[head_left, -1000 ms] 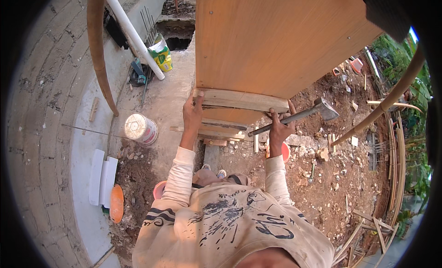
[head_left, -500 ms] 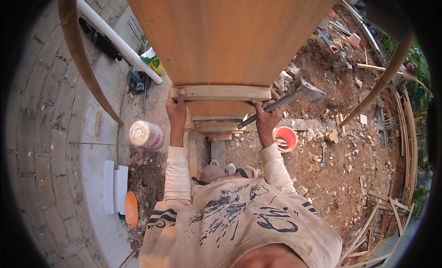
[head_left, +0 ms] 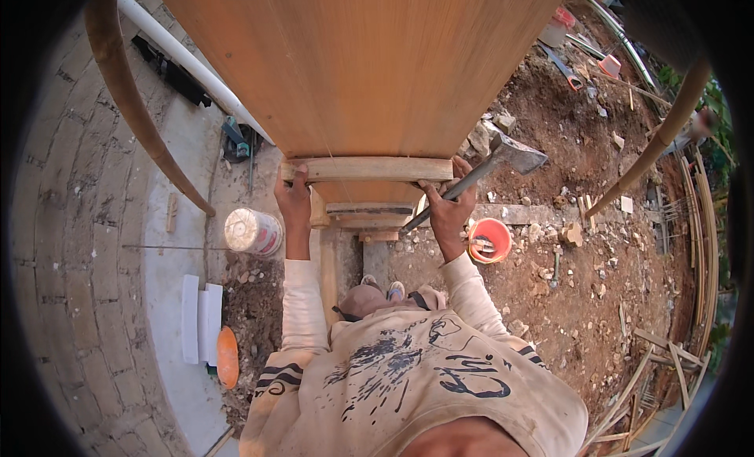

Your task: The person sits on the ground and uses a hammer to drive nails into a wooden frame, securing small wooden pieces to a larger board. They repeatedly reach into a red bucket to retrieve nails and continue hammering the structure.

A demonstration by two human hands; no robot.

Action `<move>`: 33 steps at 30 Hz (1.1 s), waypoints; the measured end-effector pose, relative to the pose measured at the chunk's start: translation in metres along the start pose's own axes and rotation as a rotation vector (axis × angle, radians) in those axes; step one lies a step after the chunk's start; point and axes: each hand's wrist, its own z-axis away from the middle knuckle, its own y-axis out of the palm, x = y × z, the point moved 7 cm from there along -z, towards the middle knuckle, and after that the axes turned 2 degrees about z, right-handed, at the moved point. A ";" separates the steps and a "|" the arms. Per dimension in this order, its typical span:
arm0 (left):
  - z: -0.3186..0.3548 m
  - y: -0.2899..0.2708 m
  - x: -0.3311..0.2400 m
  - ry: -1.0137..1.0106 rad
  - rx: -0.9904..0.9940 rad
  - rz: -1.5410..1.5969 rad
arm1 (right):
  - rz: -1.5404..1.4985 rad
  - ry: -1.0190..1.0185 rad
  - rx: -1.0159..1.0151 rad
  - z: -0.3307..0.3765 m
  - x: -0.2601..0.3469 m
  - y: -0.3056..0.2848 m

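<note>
A wide brown wooden panel point(head_left: 361, 72) rises in front of me, with a pale wooden batten point(head_left: 369, 169) across its lower edge. My left hand point(head_left: 294, 209) is closed around the batten's left end, thumb on its face. At the other end, my right hand point(head_left: 451, 213) presses against the batten while its fingers wrap a hatchet point(head_left: 475, 176). The hatchet's handle slants through that hand, its metal head up and to the right. Below the batten, more wooden crosspieces point(head_left: 369, 209) show between my arms. The fingertips behind the batten are hidden.
Bamboo poles point(head_left: 145, 119) stand on both sides. A white bucket point(head_left: 253, 231) is at left, a red bucket point(head_left: 489, 240) at right. Rubble covers the reddish soil. A handsaw point(head_left: 561, 68) lies far right, loose timber point(head_left: 667, 363) near right. A block wall point(head_left: 86, 245) runs along the left.
The panel and batten have shifted slightly left and lower in view, with both hands still on the batten. The hatchet has moved along with my right hand.
</note>
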 end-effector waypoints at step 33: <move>0.016 0.023 -0.005 -0.156 -0.243 0.205 | 1.067 -0.422 1.104 0.003 0.098 -0.117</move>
